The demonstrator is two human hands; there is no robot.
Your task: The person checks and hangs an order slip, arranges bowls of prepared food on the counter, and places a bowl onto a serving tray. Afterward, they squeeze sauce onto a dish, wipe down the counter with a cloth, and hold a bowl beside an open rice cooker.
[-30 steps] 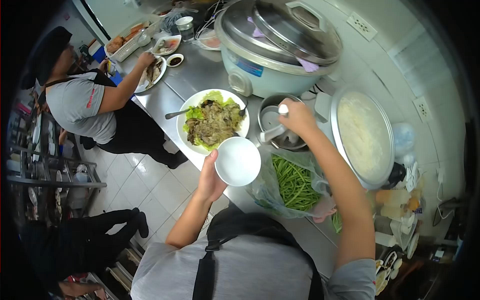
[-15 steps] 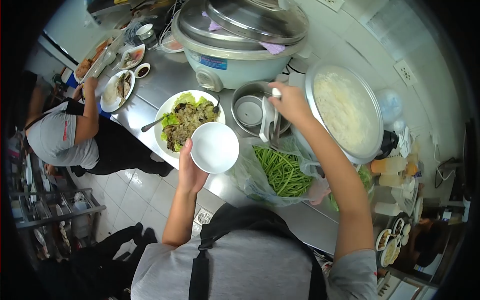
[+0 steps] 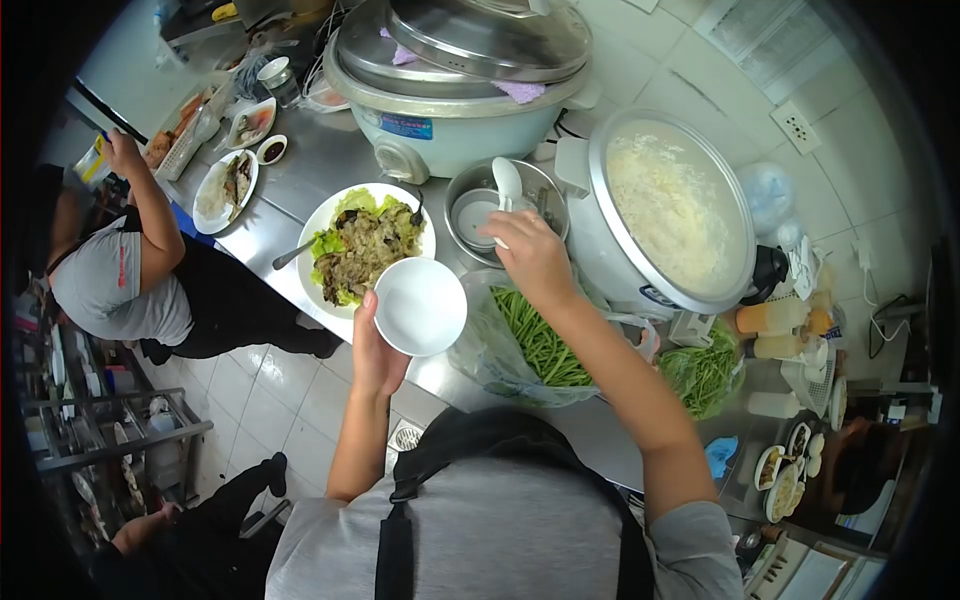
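Note:
My left hand (image 3: 377, 352) is closed on the rim of an empty white bowl (image 3: 421, 307), held over the counter's front edge. A white paddle (image 3: 507, 180) is gripped in my right hand (image 3: 530, 255), its blade pointing away from me over a metal pot (image 3: 470, 215). The pot holds a smaller round metal container. Left of it is a white plate (image 3: 426, 240) of lettuce and a browned dish, with a spoon and a fork. An open cooker of white rice (image 3: 665, 210) stands to the right of the pot.
Green beans (image 3: 545, 345) in a plastic bag lie right of the bowl. A lidded blue cooker (image 3: 455, 135) stands behind. Further left are a fish plate (image 3: 228, 192) and a sauce dish (image 3: 271, 150). One co-worker (image 3: 115, 275) stands at left, another person (image 3: 190, 535) at lower left.
My right hand has drawn back toward me and left, turning the paddle so its blade points away. The view has shifted; the co-worker's arm is now raised.

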